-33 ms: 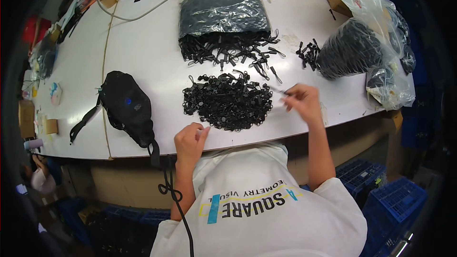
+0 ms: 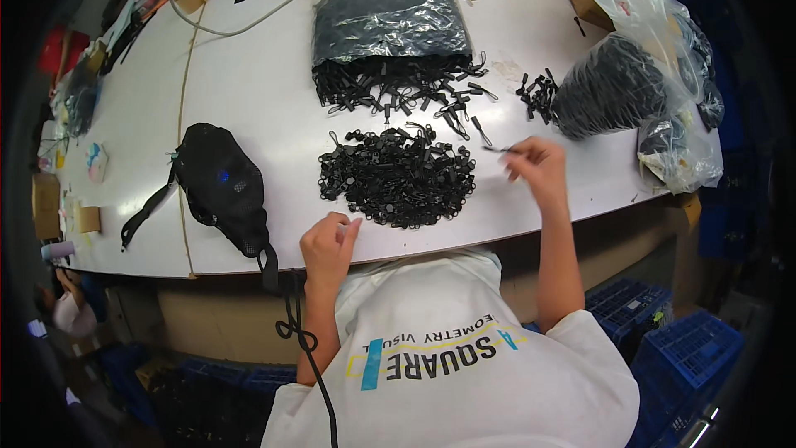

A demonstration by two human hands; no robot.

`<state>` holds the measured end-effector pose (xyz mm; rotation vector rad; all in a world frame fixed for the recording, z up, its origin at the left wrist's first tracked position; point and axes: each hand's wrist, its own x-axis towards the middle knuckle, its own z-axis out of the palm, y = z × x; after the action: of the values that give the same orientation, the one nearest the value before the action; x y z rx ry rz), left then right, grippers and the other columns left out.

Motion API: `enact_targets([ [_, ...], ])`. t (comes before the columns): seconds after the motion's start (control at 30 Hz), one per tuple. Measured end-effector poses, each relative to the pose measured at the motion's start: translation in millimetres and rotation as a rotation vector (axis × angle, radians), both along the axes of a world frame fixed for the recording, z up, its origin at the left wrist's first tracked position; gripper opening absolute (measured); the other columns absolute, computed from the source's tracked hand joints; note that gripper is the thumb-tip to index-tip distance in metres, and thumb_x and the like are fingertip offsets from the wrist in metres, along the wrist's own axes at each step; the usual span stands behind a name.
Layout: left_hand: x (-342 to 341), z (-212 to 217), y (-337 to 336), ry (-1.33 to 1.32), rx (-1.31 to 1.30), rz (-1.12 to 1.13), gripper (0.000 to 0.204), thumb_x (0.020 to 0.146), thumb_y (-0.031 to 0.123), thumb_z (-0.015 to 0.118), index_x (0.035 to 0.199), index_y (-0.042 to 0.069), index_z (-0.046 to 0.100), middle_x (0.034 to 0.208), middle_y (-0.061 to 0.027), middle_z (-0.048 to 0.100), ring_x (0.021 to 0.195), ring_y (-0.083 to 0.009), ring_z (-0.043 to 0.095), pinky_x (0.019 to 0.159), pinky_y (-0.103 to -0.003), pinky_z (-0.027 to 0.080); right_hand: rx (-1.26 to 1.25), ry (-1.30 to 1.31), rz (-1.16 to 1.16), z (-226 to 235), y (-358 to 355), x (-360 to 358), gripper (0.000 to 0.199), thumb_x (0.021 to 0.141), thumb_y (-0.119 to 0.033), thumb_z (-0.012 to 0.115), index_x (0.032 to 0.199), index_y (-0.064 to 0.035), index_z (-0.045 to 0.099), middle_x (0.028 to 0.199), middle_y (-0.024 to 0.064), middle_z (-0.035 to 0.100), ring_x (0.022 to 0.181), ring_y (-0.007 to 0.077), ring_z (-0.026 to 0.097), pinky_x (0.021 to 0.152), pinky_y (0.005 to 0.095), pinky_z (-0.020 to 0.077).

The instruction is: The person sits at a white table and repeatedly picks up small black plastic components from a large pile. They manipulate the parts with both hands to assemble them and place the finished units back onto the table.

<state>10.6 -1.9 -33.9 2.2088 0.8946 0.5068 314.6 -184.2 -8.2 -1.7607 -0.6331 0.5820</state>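
Note:
My right hand (image 2: 537, 168) is closed in a pinch to the right of the pile, a little above the table. From its fingertips a thin black zipper pull (image 2: 499, 149) points left. My left hand (image 2: 329, 242) rests at the table's front edge, fingers curled and thumb held out beside them; whatever may be in it is hidden. Between the hands lies a dense pile of small black looped pieces (image 2: 398, 178). Behind this, black cord zipper pulls (image 2: 398, 95) spill from the mouth of a clear plastic bag (image 2: 390, 25).
At left lies a black mesh pouch (image 2: 220, 187) with a strap and cord. A small cluster of black pulls (image 2: 539, 95) sits beside a filled plastic bag (image 2: 609, 87) at right. Blue crates (image 2: 692, 348) stand below. Far left, another person (image 2: 73, 311) is partly visible.
My right hand has moved slightly right and away from the pile, with the zipper pull in its fingers. My left hand has shifted only a little left.

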Motion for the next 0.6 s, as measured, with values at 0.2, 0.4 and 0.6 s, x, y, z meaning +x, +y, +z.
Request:
enact_targets([
  [0.2, 7, -10, 0, 0.082, 0.351, 0.029, 0.029, 0.075, 0.024, 0.076, 0.088, 0.006, 0.058, 0.055, -0.0078, 0.052, 0.05, -0.0251, 0.054, 0.048, -0.036, 0.041, -0.487, -0.747, -0.296, -2, 29, -5, 0.051, 0.08, -0.028, 0.073, 0.119, 0.0012, 0.057, 0.075, 0.0155, 0.066, 0.05, 0.0225, 0.058, 0.053, 0.0351, 0.046],
  [0.4, 11, -8, 2, 0.171, 0.222, -0.013, 0.027, 0.076, 0.022, 0.075, 0.09, 0.008, 0.057, 0.055, -0.0056, 0.053, 0.051, -0.0258, 0.055, 0.048, -0.037, 0.042, -0.233, -0.836, 0.492, -12, 124, -107, 0.029, 0.078, -0.017, 0.07, 0.102, -0.0032, 0.059, 0.087, 0.0113, 0.054, 0.084, 0.0295, 0.055, 0.074, 0.0404, 0.0435],
  [0.6, 5, -22, 4, 0.106, 0.248, 0.01, 0.023, 0.078, 0.02, 0.073, 0.088, 0.009, 0.056, 0.051, -0.0028, 0.051, 0.049, -0.0244, 0.055, 0.047, -0.037, 0.041, -0.312, -1.039, 0.607, -28, 153, -109, 0.01, 0.083, -0.01, 0.061, 0.091, -0.0053, 0.057, 0.086, 0.0099, 0.053, 0.086, 0.0264, 0.054, 0.076, 0.0382, 0.0402],
])
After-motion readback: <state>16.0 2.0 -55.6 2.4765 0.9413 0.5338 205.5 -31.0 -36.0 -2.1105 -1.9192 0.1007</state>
